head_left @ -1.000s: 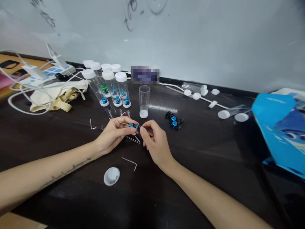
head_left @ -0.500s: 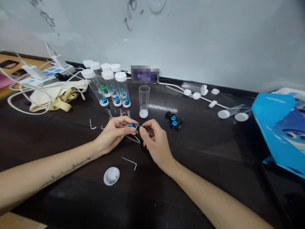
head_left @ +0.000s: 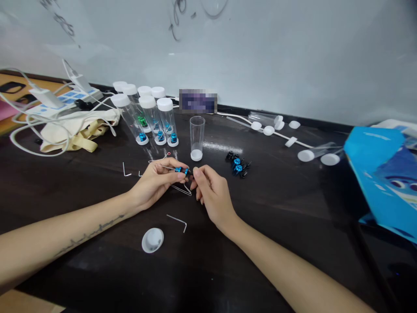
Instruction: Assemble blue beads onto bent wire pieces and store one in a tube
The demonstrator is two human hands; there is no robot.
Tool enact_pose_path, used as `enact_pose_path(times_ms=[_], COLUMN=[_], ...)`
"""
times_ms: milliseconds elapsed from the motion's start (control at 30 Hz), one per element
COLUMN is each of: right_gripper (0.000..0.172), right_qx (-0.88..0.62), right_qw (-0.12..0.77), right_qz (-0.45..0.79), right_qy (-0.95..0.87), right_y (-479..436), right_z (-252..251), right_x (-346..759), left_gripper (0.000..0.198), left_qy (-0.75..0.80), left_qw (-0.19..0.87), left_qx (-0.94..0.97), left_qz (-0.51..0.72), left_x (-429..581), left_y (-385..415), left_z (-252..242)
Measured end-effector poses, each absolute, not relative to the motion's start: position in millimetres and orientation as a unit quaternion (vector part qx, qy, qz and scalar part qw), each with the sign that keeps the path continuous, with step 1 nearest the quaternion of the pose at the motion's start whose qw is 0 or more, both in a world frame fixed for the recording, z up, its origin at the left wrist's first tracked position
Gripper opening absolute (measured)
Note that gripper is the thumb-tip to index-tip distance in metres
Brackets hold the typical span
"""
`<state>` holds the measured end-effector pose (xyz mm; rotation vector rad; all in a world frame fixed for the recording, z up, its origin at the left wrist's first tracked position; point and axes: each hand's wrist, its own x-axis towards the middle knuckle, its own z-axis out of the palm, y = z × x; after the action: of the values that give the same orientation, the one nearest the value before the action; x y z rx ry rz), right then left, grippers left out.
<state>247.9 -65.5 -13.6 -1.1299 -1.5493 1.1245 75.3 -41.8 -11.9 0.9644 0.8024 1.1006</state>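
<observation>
A small blue and black metal part [head_left: 179, 170] with thin wire is pinched between the thumb and fingers of my left hand [head_left: 153, 182]. The wire loops [head_left: 185, 189] stick out above and below that hand. At the part's black right end, the thumb and index finger of my right hand [head_left: 213, 191] are pressed together; its other fingers curl below. Just behind the hands an open clear tube [head_left: 197, 135] stands upright on a white base. In front of them lie a silver hex key [head_left: 177, 221] and a white cap [head_left: 153, 240] holding tiny dark pieces.
Several capped tubes [head_left: 148, 117] with blue or green parts stand at the back left, beside a cloth bag [head_left: 78, 130] and cables. Blue and black parts [head_left: 238, 165] lie right of the tube. Loose caps [head_left: 269, 130] and a blue bag [head_left: 384, 182] are farther right.
My right hand has shifted slightly, and its thumb and index finger are a little farther right along the part's black end. My left hand has barely moved.
</observation>
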Motion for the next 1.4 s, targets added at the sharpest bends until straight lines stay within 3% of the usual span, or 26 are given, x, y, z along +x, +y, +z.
enact_pose_path(times_ms=[200, 467, 733, 1400], right_gripper=[0.017, 0.025, 0.016, 0.023], right_qx=[-0.457, -0.458, -0.446, -0.454], right_qw=[0.459, 0.449, 0.468, 0.462], right_qz=[0.428, 0.443, 0.439, 0.453], right_qy=[-0.630, -0.626, -0.623, -0.613], right_y=[-65.6, -64.7, -65.8, -66.1], right_z=[-11.9, -14.9, -12.1, -10.8], right_x=[247.5, 248.3, 248.1, 248.5], left_gripper=[0.018, 0.018, 0.018, 0.018], left_qy=[0.355, 0.353, 0.356, 0.371], left_qw=[0.674, 0.673, 0.672, 0.667], left_qx=[0.420, 0.424, 0.423, 0.418], left_qz=[0.493, 0.492, 0.493, 0.494], left_x=[74.6, 74.9, 73.9, 76.1], left_y=[-40.0, -41.6, -41.6, -41.8], left_z=[-13.3, -12.3, -13.1, -10.2])
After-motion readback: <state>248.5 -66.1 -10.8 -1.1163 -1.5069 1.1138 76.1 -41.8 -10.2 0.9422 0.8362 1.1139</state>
